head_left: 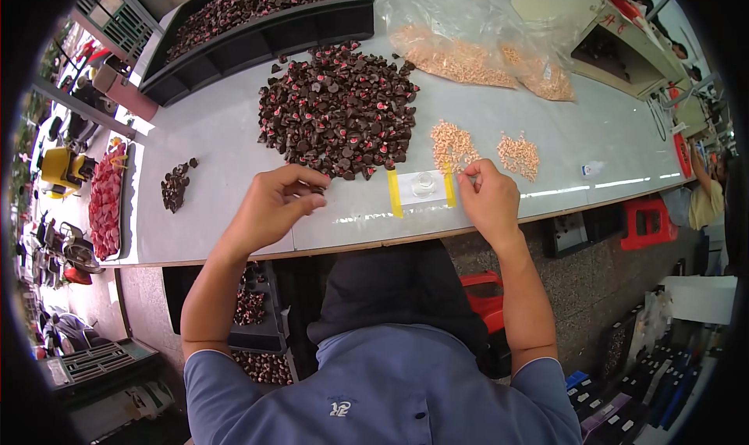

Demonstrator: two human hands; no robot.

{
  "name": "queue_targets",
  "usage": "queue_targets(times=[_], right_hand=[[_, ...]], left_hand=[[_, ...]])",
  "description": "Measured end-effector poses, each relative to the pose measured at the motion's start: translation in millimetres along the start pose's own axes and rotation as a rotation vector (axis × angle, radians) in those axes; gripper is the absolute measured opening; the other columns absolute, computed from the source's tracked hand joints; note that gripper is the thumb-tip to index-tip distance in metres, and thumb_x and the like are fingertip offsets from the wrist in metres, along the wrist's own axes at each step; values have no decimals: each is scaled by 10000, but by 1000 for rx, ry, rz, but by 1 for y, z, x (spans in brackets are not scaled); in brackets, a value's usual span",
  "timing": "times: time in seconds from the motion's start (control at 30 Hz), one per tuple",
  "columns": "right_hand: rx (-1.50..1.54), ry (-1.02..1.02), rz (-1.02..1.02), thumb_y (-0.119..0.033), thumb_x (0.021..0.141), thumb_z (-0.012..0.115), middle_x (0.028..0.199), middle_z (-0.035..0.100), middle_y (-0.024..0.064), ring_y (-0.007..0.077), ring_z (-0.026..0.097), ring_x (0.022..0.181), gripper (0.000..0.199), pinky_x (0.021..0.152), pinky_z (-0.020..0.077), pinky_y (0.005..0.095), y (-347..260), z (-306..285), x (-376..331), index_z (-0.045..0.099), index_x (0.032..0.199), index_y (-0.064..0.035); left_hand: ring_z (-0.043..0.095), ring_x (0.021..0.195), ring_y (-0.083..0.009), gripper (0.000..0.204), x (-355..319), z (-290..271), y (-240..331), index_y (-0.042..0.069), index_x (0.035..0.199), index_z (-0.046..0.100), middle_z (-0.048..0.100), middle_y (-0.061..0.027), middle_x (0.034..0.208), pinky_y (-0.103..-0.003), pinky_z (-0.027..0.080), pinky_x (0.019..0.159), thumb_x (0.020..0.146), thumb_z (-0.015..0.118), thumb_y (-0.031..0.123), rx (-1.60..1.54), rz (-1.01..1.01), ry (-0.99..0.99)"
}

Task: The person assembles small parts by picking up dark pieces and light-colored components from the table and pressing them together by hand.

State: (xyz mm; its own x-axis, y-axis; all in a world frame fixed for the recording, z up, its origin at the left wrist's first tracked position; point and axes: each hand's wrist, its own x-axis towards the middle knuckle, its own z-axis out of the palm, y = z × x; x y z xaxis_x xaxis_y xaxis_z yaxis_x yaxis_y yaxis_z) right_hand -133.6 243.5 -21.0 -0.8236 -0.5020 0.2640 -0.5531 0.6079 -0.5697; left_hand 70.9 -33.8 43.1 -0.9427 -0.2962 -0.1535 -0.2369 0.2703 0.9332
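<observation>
My left hand (273,209) is above the table just in front of a large heap of small dark knob-like pieces (339,109), some with pink-red faces. Its fingers are curled toward the thumb, with a small dark piece (317,189) at the fingertips. My right hand (491,201) has thumb and forefinger pinched at the near edge of a small pile of tan bits (452,143); anything between those fingertips is too small to make out. Between my hands, a white card (406,193) is fixed to the table with yellow tape (395,195), a clear round piece (424,183) on it.
A black crate (257,47) of dark pieces stands at the back left. Clear bags (460,58) of tan bits lie behind, a second tan pile (519,156) to the right. Leftward are a few dark pieces (175,186) and a tray of red pieces (107,199). A red stool (649,223) stands right.
</observation>
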Motion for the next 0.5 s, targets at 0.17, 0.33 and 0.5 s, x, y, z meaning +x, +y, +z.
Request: queue_targets(times=[0.17, 0.33, 0.5], right_hand=[[-20, -1, 15, -173, 845, 720, 569, 562, 58, 253, 592, 534, 136, 520, 440, 394, -2, 2, 1, 636, 855, -67], [-22, 5, -14, -134, 857, 710, 539, 529, 40, 198, 548, 493, 124, 501, 415, 359, -2, 1, -1, 624, 838, -46], [513, -207, -50, 14, 855, 686, 534, 436, -24, 31, 359, 498, 106, 473, 299, 229, -23, -14, -28, 583, 833, 2]], left_hand=[[677, 922, -129, 225, 30, 25, 14, -28, 1101, 660, 684, -92, 1097, -263, 555, 723, 877, 681, -46, -26, 0, -297], [698, 891, -134, 190, 61, 42, 1, -19, 1086, 669, 704, -86, 1043, -247, 559, 675, 896, 682, -19, -181, -55, -560], [713, 875, -151, 175, 64, 50, -10, -10, 1080, 676, 712, -100, 1049, -240, 550, 652, 910, 689, 30, -337, -144, -630]])
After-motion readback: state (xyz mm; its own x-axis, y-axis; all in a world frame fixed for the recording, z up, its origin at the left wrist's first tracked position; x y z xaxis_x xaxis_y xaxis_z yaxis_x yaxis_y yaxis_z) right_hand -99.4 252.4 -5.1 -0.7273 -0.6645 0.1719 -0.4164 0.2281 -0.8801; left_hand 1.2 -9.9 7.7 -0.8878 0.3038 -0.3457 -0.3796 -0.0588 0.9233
